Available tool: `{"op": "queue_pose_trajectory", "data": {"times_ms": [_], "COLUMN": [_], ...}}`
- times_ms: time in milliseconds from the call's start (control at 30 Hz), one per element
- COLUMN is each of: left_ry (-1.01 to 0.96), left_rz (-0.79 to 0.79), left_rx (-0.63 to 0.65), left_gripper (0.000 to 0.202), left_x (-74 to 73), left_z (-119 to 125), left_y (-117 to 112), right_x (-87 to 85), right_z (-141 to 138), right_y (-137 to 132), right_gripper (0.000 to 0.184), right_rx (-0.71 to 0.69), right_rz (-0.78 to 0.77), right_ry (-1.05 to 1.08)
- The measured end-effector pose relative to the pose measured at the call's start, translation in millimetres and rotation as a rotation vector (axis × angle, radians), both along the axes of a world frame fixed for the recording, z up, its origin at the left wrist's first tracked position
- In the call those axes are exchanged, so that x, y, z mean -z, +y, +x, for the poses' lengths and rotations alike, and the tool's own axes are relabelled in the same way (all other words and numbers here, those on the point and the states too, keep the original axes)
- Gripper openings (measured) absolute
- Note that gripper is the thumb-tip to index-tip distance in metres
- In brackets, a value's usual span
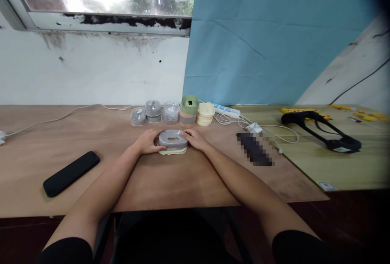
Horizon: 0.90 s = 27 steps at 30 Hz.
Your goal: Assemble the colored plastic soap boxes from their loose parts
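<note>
The left hand [150,141] and right hand [195,139] clasp the gray box [173,144]; behind it, rightward, stands a green-topped stack [187,113].

The front container [173,135] is grey, and the wavy-edged piece [172,152] beneath it is cream. The small boxes [153,111] are grey, the round tub [171,112] is clear, and the tall stack [189,105] shows green over peach with a grey band. The ridged stack [204,114] is pale cream. The power strip [228,111] is white with blue. The tabletop [170,182] is reddish brown; the adjoining tabletop [304,168] is yellowish with streaked grain. The cloth [258,44] is plain blue, the wall [106,73] white with dark stains, the oblong object [71,174] black.
</note>
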<state>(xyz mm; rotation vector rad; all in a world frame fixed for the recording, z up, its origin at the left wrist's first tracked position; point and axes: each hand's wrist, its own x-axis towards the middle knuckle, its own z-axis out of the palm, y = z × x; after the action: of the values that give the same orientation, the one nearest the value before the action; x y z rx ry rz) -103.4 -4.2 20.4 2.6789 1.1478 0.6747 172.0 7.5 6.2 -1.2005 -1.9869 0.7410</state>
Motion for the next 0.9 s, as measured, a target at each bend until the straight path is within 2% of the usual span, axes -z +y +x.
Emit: {"op": "queue_pose_trajectory", "data": {"times_ms": [200, 400, 700, 900], "left_ry": [0.046, 0.077, 0.070, 0.085], "left_rz": [-0.029, -0.023, -0.005, 0.024], "left_rx": [0.012, 0.051, 0.065, -0.004], "left_gripper": [0.085, 0.101, 0.093, 0.088], "left_x": [-1.2, -0.6, 0.7, 3.4], "left_z": [2.2, 5.6, 7.8, 9.0], "left_y": [-1.6, -1.3, -1.0, -0.7], "right_x": [2.6, 0.1, -2.2, -0.4], "right_z": [3.6, 1.4, 0.6, 1.6], "right_y": [2.2, -1.1, -3.7, -1.0], "right_gripper": [0.046, 0.049, 0.049, 0.047], "right_rx": [0.008, -0.005, 0.014, 0.021], "right_rz": [0.043, 0.059, 0.059, 0.091], "right_ry": [-0.083, -0.144, -0.159, -0.203]}}
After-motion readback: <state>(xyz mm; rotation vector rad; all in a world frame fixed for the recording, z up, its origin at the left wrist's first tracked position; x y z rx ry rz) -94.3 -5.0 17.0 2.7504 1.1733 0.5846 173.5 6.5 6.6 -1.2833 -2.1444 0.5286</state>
